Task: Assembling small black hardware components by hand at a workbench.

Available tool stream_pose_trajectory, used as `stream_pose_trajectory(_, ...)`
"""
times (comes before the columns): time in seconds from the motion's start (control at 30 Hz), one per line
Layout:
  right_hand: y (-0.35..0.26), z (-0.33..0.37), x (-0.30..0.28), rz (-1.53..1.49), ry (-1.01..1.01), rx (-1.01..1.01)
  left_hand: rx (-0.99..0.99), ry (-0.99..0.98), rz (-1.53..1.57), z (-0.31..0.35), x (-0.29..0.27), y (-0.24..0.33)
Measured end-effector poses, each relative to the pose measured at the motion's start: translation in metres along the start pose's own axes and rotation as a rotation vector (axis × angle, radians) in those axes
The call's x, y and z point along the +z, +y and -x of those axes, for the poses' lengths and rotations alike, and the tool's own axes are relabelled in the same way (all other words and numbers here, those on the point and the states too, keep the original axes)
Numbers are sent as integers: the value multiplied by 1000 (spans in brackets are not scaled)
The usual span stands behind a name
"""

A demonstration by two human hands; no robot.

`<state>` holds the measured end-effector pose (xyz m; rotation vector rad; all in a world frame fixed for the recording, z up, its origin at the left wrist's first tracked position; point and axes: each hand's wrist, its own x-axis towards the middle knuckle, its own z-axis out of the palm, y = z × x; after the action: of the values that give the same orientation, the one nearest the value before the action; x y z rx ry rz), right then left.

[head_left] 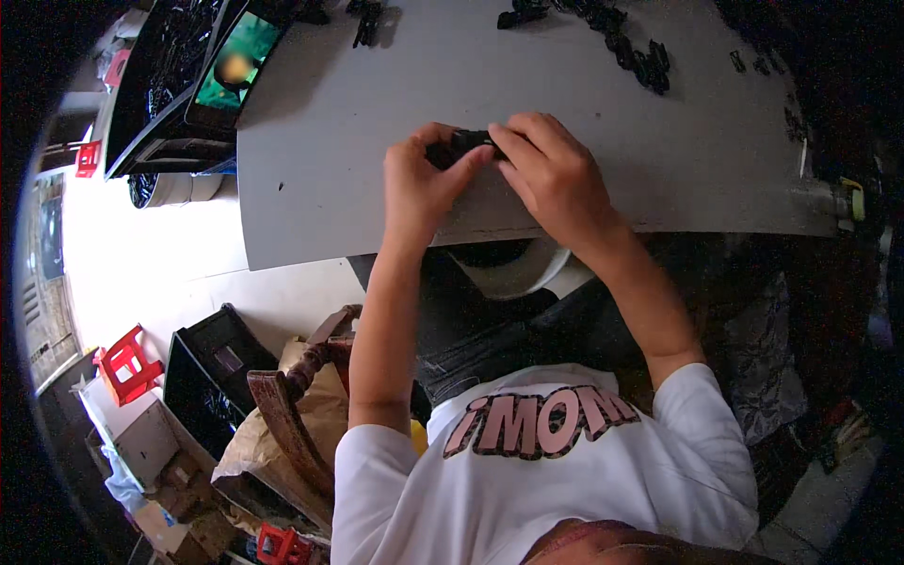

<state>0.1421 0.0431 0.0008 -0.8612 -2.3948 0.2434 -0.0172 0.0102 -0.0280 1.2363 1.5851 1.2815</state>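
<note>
Above the near part of the grey table, both my hands meet around a small black part (pixel 468 140), whose exact kind I cannot make out. My left hand (pixel 419 184) is closed on its left end, thumb pointing toward the right hand. The fingers of my right hand (pixel 556 169) pinch the other end, so much of the part is covered. Farther off on the tabletop lie loose black parts, a cluster (pixel 626 52) at the back right and a smaller group (pixel 365 21) at the back left.
A phone or tablet (pixel 237 64) with a lit green screen leans by a black bin (pixel 169 56) of dark parts at the table's left edge. Below left are a wooden chair (pixel 292 405), a black crate (pixel 212 377) and a red stool (pixel 129 365). A white bucket (pixel 527 273) stands beneath the table.
</note>
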Motion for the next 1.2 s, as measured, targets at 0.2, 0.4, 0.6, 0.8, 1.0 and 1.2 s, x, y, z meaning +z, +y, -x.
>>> stream_pose_trajectory(0.2, 11, 32, -31, -755, -357, 437, -115, -131, 171, 42, -5, 20)
stream_pose_trajectory(0.4, -1, 82, -46, -528, -511, 196, 89, -207, 107, 97, 4, 9)
stream_pose_trajectory(0.6, 59, 36, -46, -221, -135, 366, 32, -356, -543, 110, 16, -23)
stream_pose_trajectory(0.8, 125, -67, -19, 220, -14, 381, 418, -550, -916, 100, 25, -39)
stream_pose_trajectory(1.0, 152, -53, 13, 461, -128, 381, 457, -706, -232, 45, 16, 41)
stream_pose_trajectory(1.2, 109, -6, 2, 540, -100, 140, 765, 12, -578, -99, 41, 6)
